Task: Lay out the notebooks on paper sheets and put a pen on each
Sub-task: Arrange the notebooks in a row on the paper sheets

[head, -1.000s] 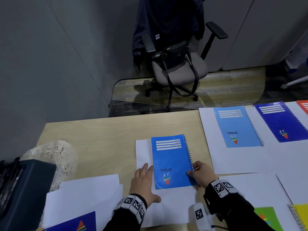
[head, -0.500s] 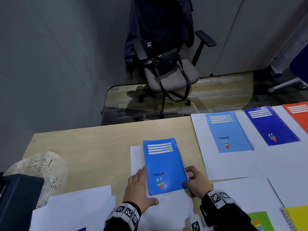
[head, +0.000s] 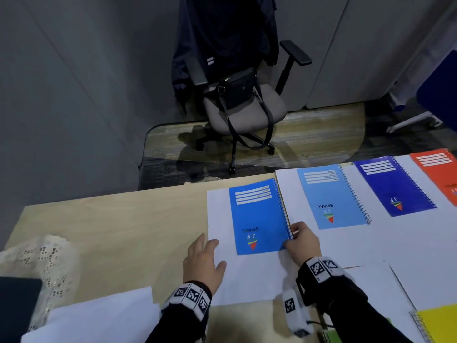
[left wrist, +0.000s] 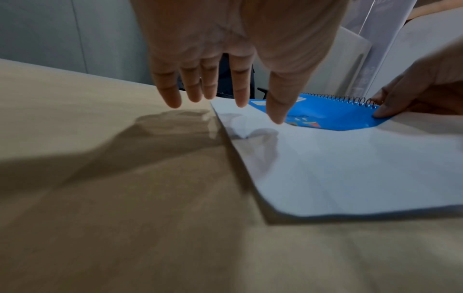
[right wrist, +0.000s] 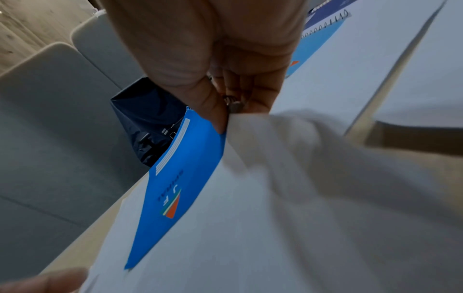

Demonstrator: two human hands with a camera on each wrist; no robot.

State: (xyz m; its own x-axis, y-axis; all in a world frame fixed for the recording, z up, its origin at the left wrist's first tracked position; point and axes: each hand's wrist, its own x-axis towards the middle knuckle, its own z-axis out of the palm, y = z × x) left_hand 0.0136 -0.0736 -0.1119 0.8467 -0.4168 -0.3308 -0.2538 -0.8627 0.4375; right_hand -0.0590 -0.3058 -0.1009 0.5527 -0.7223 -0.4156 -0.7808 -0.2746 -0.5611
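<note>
Place: an office is indicated.
Seating: a swivel office chair [head: 243, 105] with armrests is seen beyond the far edge of the desk [head: 118, 229], with a dark jacket [head: 222, 33] draped over its back and a black bag [head: 237, 89] on its seat.
Walls: grey partition panels [head: 74, 95] are seen at the left.
Floor: a clear chair mat [head: 309, 142] is laid under the chair.

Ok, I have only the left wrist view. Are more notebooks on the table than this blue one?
Observer: Yes. The head view shows a light blue notebook, a dark blue notebook and an orange notebook to its right.
Operator: Is a pen on any?
Observer: No pen shows on them.
Operator: And the right grip?
Observer: In the right wrist view the right hand pinches the blue notebook, spiral between thumb and curled fingers.
</note>
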